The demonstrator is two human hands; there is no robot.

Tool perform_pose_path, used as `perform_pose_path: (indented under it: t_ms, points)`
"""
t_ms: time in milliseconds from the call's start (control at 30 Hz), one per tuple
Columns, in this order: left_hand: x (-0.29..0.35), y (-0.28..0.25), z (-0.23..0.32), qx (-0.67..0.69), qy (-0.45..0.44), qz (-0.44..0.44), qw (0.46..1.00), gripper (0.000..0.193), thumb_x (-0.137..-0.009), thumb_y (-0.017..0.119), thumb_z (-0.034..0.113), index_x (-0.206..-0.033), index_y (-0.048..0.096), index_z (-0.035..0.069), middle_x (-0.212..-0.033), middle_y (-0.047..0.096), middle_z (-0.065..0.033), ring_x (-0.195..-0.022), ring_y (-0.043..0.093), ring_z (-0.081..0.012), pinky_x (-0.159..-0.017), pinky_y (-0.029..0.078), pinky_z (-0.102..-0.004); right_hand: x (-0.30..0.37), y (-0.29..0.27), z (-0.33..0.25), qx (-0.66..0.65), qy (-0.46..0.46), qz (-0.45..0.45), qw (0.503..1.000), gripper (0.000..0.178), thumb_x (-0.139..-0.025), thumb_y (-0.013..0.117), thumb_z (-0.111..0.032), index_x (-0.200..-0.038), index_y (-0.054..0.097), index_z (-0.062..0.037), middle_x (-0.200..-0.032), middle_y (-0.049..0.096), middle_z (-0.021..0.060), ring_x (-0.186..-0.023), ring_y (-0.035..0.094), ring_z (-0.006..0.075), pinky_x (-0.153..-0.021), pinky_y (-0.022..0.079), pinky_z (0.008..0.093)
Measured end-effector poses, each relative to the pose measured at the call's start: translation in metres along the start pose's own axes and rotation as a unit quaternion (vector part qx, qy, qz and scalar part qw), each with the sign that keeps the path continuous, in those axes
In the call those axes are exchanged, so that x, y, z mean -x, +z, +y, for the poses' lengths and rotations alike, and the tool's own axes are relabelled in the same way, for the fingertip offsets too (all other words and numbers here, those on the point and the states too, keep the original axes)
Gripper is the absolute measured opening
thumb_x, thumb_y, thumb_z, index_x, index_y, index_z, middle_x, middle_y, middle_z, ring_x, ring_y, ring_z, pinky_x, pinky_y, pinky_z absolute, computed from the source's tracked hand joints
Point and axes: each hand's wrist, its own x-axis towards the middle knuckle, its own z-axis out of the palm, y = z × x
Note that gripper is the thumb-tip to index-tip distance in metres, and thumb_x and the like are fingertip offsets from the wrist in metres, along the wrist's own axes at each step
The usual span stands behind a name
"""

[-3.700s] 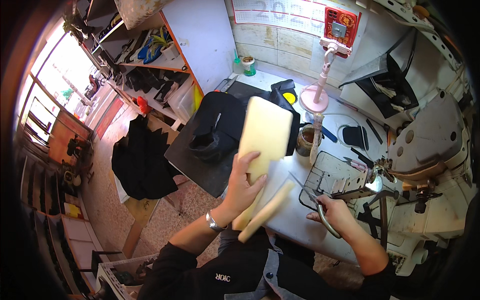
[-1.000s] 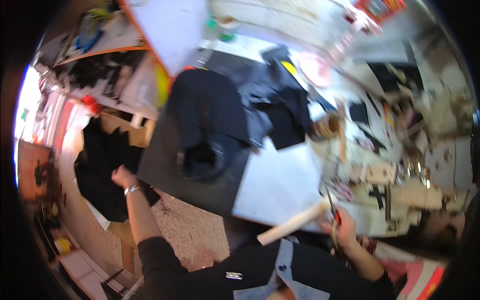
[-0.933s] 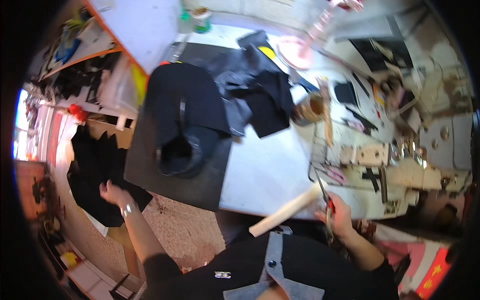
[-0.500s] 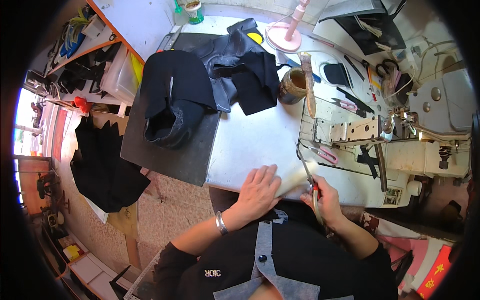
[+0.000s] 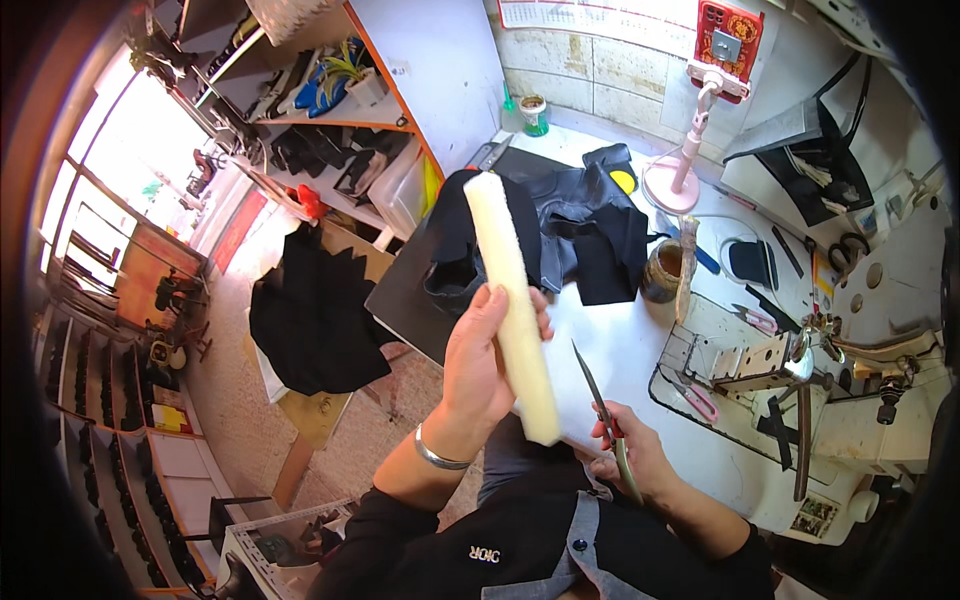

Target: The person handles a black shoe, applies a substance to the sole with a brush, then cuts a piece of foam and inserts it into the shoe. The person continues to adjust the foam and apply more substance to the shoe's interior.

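Note:
A long cream strip [image 5: 508,290], fluffy along its edge, is held up at a slant over the table's near edge. Wrapped around its middle is my left hand [image 5: 476,355], thumb on the near side and fingertips showing past the far edge. Lower and to the right, my right hand [image 5: 640,450] grips a pair of scissors [image 5: 592,385] by the handles. Their blades look closed and point up and to the left, apart from the strip. Behind the strip, a black boot-shaped piece [image 5: 455,270] on a dark mat is partly hidden.
Black and grey material [image 5: 605,250] lies on the white table [image 5: 585,350]. An open glue jar [image 5: 662,275] with a brush stands beside it. At right is a sewing machine [image 5: 750,365] with pink snips [image 5: 697,402] near it. A pink stand [image 5: 672,190] rises behind.
My left hand has lifted the cream strip from the table edge, up and in front of the boot-shaped piece. The scissors have come away from the strip. The view has swung upward and left.

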Motion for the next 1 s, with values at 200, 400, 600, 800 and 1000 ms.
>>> perform_pose_path:
  t_ms: [200,400,600,800,1000]
  points:
    - [-0.012,0.007,0.011,-0.029,0.116,0.036,0.992,0.033,-0.101,0.046,0.032,-0.114,0.044,0.003,-0.094,0.061,-0.0139,-0.068,0.058,-0.0181,-0.061,0.051,-0.0292,-0.005,0.001,-0.016,-0.160,0.063,-0.125,0.977,0.097,-0.070,0.079,-0.056,-0.140,0.035,-0.0054,-0.117,0.050,0.0082,-0.102,0.047,0.0169,-0.091,0.042,0.0306]
    - [-0.029,0.008,0.007,-0.042,0.155,0.047,0.986,0.034,-0.101,0.041,0.043,-0.106,0.042,0.010,-0.085,0.060,-0.0111,-0.060,0.060,-0.0157,-0.052,0.050,-0.0278,-0.013,0.004,-0.031,-0.159,0.086,-0.183,0.966,0.107,-0.066,0.076,-0.067,-0.141,0.032,-0.0048,-0.118,0.050,0.0075,-0.097,0.046,0.0143,-0.087,0.042,0.0294]
    - [-0.027,0.010,0.010,-0.081,0.191,0.079,0.975,0.044,-0.101,0.039,0.046,-0.114,0.045,0.004,-0.085,0.057,-0.0106,-0.063,0.057,-0.0148,-0.054,0.048,-0.0267,-0.017,0.005,-0.043,-0.122,0.089,-0.183,0.971,0.106,-0.066,0.076,-0.067,-0.140,0.032,-0.0051,-0.114,0.047,0.0059,-0.093,0.044,0.0128,-0.081,0.043,0.0273]
    - [-0.027,0.009,0.014,-0.089,0.206,0.089,0.970,0.049,-0.101,0.037,0.049,-0.116,0.044,0.002,-0.084,0.058,-0.0106,-0.063,0.057,-0.0151,-0.053,0.048,-0.0269,-0.019,0.010,-0.046,-0.112,0.084,-0.161,0.977,0.095,-0.072,0.077,-0.057,-0.140,0.034,-0.0051,-0.113,0.047,0.0048,-0.090,0.044,0.0109,-0.079,0.042,0.0237]
    - [-0.014,0.010,-0.006,-0.046,0.150,0.005,0.988,0.058,-0.101,0.026,0.055,-0.117,0.044,0.002,-0.076,0.055,-0.0085,-0.059,0.055,-0.0168,-0.054,0.047,-0.0273,-0.021,0.010,-0.042,-0.084,0.055,-0.148,0.984,0.090,-0.076,0.071,-0.061,-0.138,0.038,-0.0059,-0.108,0.053,0.0082,-0.094,0.053,0.0190,-0.085,0.046,0.0312]
